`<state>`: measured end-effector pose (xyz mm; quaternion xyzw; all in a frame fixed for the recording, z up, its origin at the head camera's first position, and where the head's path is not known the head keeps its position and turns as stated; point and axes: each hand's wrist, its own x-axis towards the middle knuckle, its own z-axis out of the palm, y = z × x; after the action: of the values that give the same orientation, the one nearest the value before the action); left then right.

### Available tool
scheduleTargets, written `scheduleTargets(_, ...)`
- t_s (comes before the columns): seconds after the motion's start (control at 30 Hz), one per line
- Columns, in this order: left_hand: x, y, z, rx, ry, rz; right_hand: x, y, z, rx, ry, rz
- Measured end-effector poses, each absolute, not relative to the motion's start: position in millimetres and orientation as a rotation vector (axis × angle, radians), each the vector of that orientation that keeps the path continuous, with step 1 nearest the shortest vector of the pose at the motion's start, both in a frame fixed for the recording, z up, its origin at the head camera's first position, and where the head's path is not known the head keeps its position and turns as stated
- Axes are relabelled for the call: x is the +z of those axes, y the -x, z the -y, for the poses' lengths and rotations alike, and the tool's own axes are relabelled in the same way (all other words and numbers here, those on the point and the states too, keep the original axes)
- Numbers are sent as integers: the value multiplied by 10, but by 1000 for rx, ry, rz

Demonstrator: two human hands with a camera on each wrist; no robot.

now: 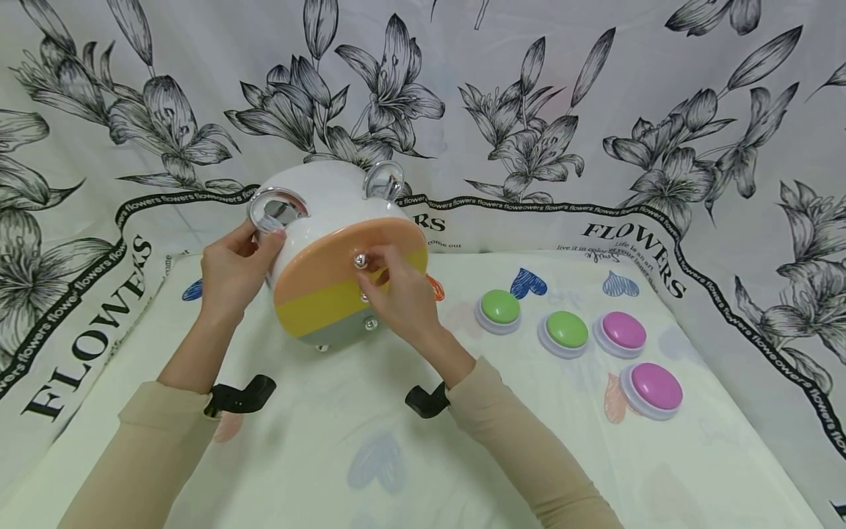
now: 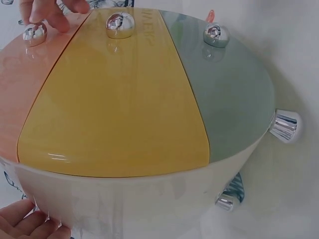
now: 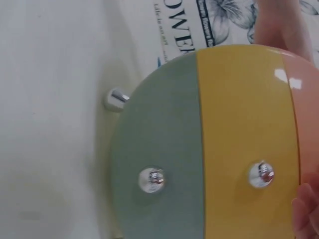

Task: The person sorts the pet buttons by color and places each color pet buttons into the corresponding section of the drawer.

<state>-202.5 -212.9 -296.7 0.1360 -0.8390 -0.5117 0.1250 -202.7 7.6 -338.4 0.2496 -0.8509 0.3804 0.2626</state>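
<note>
A glossy white rounded drawer box (image 1: 317, 187) stands on the table, its front banded in orange, yellow (image 2: 112, 109) and grey-green (image 3: 159, 129). Each band carries a round silver knob. Two chrome ring-like pieces stick up from its top, and short silver feet (image 2: 286, 125) show below. My left hand (image 1: 234, 268) grips the box at its left side by one chrome ring (image 1: 280, 202); its fingers lie against the white wall in the left wrist view. With thumb and fingers, my right hand (image 1: 399, 294) pinches the orange band's knob (image 1: 360, 259). All three bands sit flush.
To the right lie two green push buttons (image 1: 500, 307) and two magenta ones (image 1: 624, 330) on pale round bases. The table cover (image 1: 317, 470) is cream with printed hearts. A white cloth (image 1: 436, 95) with black flowers and lettering hangs behind.
</note>
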Motion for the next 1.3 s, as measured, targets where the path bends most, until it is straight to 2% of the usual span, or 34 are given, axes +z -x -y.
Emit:
scheduleTargets(0.67,-2960,2030,2124,-1505,-410,2437,-3884,1967,-93,993,-572,2452)
scheduleTargets(1.3,-2966,2031,2117,-1508,-412,2429,-3904,1996,123,990,-400,2381)
